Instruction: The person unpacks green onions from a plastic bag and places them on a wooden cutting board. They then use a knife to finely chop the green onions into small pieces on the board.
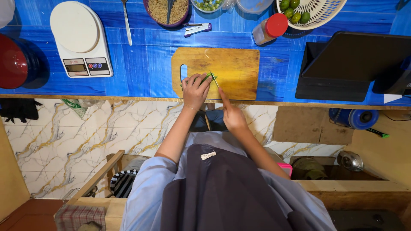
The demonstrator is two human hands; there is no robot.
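Left hand (195, 89) fingers curled, pinning a green vegetable (209, 77) to the wooden cutting board (235, 68); right hand (232, 114) clamped on a thin knife (214, 79).

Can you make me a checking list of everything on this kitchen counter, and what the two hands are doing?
Surface: blue counter, with a wooden cutting board lying on it.
Job's things: a small green vegetable on the board; a knife set against it.
Clutter: white kitchen scale, red bowl, spoon, bowl of grains, red-capped jar lying down, white basket of limes, dark tablet.
Grippers: left hand presses the vegetable down; right hand holds the knife.
Cables: nothing seen.
Surroundings: marble-patterned tiles below, wooden ledges, a blue roll.
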